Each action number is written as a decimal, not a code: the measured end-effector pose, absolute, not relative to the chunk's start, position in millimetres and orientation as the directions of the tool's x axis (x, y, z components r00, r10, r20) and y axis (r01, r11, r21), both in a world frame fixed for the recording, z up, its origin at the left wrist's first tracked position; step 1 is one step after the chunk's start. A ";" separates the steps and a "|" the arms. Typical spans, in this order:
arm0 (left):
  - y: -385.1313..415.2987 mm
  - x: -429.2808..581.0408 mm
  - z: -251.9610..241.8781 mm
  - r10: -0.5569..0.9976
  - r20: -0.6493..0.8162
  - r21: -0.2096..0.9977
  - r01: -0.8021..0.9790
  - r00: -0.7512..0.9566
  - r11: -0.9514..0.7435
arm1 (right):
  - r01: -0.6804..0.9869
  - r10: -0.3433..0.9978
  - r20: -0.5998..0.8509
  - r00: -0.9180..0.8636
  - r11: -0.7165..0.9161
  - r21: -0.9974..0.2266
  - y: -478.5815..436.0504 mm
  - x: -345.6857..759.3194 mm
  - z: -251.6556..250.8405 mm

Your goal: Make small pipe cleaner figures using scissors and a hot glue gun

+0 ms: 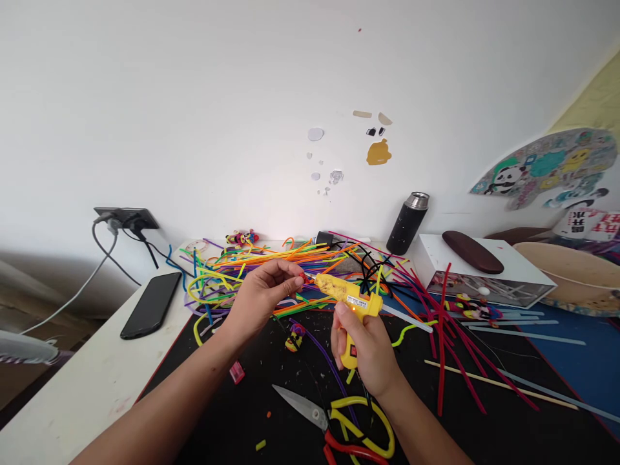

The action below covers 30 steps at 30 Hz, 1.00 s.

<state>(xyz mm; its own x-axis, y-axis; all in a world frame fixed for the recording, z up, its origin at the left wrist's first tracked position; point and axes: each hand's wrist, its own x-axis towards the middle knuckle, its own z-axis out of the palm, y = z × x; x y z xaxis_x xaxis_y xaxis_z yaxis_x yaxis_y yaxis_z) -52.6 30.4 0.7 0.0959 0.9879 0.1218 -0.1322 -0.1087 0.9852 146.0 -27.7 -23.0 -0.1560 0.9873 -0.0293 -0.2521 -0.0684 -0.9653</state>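
My right hand is wrapped round the handle of a yellow hot glue gun, whose small orange light is lit. The gun's nozzle points left, at a small red piece pinched in my left hand; nozzle and piece meet or nearly meet. What the red piece is made of is too small to tell. Below my hands, a small multicoloured figure lies on the black mat. Scissors with red and yellow handles lie partly open near the front edge of the view.
Many coloured pipe cleaners are heaped behind my hands, with red ones at right. A phone lies at left. A black thermos and a white box stand at the back right. Glue sticks lie on the right.
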 end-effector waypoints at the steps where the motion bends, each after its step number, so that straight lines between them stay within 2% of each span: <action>1: 30.2 -52.4 0.9 0.988 0.121 0.986 -0.127 0.097 -0.109 | -0.254 0.988 -0.027 -0.149 -0.065 -0.965 -27.3 145.6 -24.5; 17: 33.6 -54.3 -0.9 0.984 0.163 0.979 -0.138 0.078 -0.151 | -0.253 0.994 -0.021 -0.106 -0.048 -0.966 -24.7 141.8 -33.0; 30: 33.7 -53.6 -0.4 0.985 0.163 0.976 -0.158 0.053 -0.153 | -0.235 0.986 -0.049 -0.160 -0.086 -0.968 -26.0 142.6 -23.4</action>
